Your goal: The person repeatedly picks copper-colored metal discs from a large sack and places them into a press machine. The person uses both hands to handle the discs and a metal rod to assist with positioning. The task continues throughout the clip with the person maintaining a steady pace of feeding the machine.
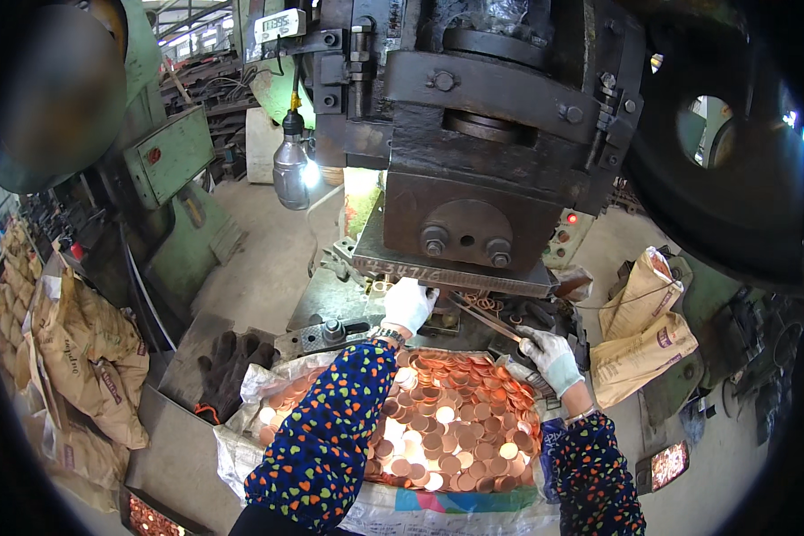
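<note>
My left hand (409,306), in a white glove, reaches to the front edge of the press's dark upper die block (460,201). Its fingers are bunched together, and whatever they hold is hidden. In my right hand (549,357), also gloved, is a long thin metal stick (489,319), its far end pointing up and left under the block, toward the left fingers. Copper-coloured rings (482,302) lie around the far part of the stick. Below both hands spreads a heap of round copper discs (456,429) on a pale plastic sack (375,514).
A lit bulb lamp (292,170) hangs left of the press. Dark gloves (234,366) lie on the metal ledge at left. Brown paper sacks stand left (94,344) and right (643,348). A large dark wheel (750,223) is at upper right.
</note>
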Demonstrator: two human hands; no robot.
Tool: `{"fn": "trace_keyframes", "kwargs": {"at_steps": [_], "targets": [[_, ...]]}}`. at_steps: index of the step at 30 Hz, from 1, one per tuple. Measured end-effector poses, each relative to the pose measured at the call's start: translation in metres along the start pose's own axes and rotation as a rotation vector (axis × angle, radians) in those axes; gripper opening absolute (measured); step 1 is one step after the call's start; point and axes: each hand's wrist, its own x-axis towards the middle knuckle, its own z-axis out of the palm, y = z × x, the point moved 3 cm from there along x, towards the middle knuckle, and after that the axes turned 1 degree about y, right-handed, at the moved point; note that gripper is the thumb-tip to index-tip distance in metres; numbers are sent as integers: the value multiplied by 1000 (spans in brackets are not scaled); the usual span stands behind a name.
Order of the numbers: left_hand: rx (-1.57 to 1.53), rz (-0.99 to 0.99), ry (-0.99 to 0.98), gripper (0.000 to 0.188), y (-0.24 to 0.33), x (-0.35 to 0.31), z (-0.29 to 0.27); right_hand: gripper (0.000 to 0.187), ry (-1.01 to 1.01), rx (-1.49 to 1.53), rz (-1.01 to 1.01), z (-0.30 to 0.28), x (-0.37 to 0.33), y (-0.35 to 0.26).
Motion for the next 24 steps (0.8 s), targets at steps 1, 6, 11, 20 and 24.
{"fn": "trace_keyframes", "kwargs": {"at_steps": [1, 6, 11, 20, 24], "targets": [[20, 40, 0, 24, 0, -1, 0, 34, -1, 2, -3, 0, 2, -1], [45, 132, -52, 27, 0, 0, -1, 34, -29, -37, 2, 0, 8, -10], [-135, 27, -56, 26, -6, -10, -15, 34, -6, -71, -47, 2, 23, -17], [-272, 173, -485, 35, -55, -78, -72, 32, -8, -83, -9, 9, 17, -18], [-209, 210, -584, 37, -66, -122, -86, 33, 1, -82, -16, 8, 21, -18]]}}
